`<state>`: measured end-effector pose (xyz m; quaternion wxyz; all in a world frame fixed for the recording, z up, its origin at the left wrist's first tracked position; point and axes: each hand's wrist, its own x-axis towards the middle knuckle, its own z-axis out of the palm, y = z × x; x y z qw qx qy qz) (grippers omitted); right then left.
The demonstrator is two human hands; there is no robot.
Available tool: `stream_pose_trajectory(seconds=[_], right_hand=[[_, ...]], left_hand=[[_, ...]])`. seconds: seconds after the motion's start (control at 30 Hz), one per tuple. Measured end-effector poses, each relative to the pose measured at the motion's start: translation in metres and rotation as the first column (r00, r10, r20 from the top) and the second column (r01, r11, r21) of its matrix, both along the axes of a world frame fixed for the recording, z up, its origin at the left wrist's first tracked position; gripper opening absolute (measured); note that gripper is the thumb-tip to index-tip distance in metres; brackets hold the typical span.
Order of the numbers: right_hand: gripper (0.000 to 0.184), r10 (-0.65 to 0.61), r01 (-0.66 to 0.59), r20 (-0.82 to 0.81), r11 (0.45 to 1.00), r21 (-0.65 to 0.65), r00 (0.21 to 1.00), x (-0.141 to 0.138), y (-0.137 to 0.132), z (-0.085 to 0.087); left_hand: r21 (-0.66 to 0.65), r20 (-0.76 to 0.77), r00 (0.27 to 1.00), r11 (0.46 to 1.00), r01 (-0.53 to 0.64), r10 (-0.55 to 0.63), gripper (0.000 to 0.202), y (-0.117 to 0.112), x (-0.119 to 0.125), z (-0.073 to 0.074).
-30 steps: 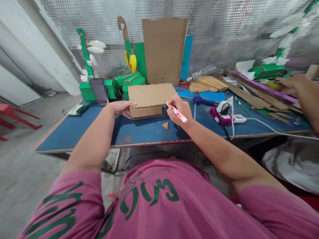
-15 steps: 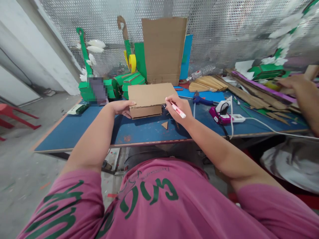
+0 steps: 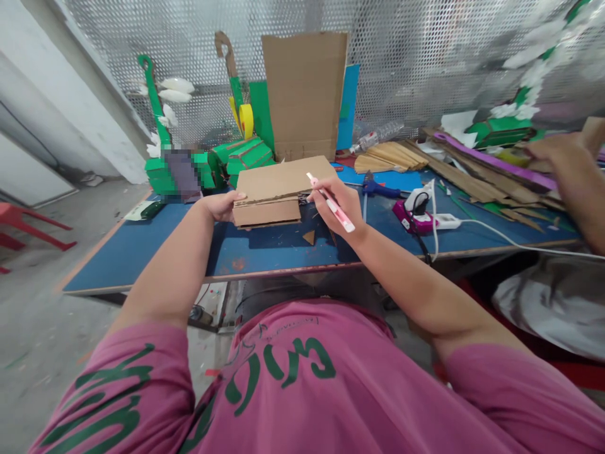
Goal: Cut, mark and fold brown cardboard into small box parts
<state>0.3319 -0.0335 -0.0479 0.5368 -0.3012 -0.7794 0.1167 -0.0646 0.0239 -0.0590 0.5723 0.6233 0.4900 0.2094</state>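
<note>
A brown cardboard box [image 3: 278, 180] is held just above the blue table, its front side towards me. My left hand [image 3: 224, 206] grips its left edge, thumb on top and the other fingers partly hidden behind the side. At the box's right end, my right hand [image 3: 338, 200] is closed around a pink and white utility knife [image 3: 341, 216]. The knife's pale tip points up and away, over the right part of the top panel; whether it touches the cardboard I cannot tell. A small cardboard triangle [image 3: 309, 238] lies on the table below.
A hot glue gun [image 3: 378, 188] and a purple power strip [image 3: 413, 217] with cables lie to the right. Cardboard strips [image 3: 454, 167] pile up beyond, near another person's hand [image 3: 553, 151]. Green cardboard pieces [image 3: 248, 161] and a tall cardboard sheet [image 3: 305, 94] stand behind.
The utility knife's tip has risen from the box's front right edge and now shows above the top panel. The view has shifted slightly, and the box sits a little further left.
</note>
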Motion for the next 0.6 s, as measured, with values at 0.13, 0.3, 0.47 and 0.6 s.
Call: stream_pose_trajectory(seconds=[0.13, 0.3, 0.47, 0.6], right_hand=[[0.026, 0.004, -0.003, -0.058, 1.0, 0.008, 0.998, -0.001, -0.003, 0.0], [0.03, 0.051, -0.052, -0.065, 0.999, -0.016, 0.997, -0.001, 0.004, -0.002], [0.028, 0.013, -0.014, -0.025, 0.999, -0.031, 1.0, 0.0, 0.006, -0.003], [0.027, 0.034, -0.035, -0.021, 0.999, -0.014, 0.999, -0.001, 0.001, -0.002]], left_hand=[[-0.119, 0.013, 0.998, 0.991, -0.058, 0.06, 0.083, 0.002, 0.0, -0.002], [-0.125, 0.026, 0.995, 0.988, -0.09, 0.094, 0.081, 0.006, -0.004, -0.005], [-0.137, 0.059, 0.994, 0.987, -0.088, 0.097, 0.075, 0.006, -0.005, -0.006], [-0.139, 0.076, 0.993, 0.987, -0.074, 0.086, 0.072, 0.004, -0.003, -0.004]])
